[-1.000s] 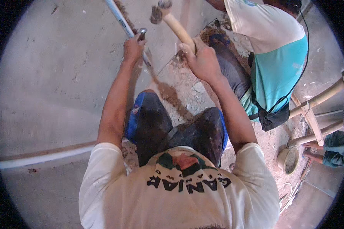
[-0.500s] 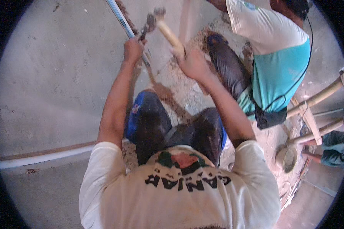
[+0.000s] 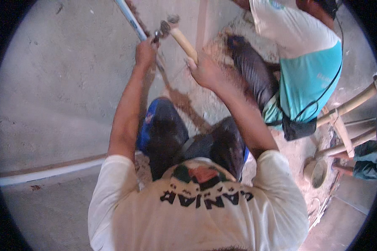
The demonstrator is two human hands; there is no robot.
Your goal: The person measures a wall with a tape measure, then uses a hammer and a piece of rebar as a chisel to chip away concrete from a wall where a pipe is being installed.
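Observation:
My left hand is closed round a metal chisel beside a white pipe that runs along a rough groove in the grey plastered wall. Its fingers partly hide the chisel. My right hand grips the wooden handle of a hammer, whose blurred metal head is just beside the chisel's top. Below my hands are my bent knees in dark trousers.
A co-worker in a white and teal shirt crouches close at my right. Bamboo poles, a bucket and another person's legs are at the right. Another white pipe crosses the lower left.
The hammer has swung left toward the chisel, with my right hand moving up-left. My left hand stays nearly in place on the chisel. The co-worker has shifted slightly right.

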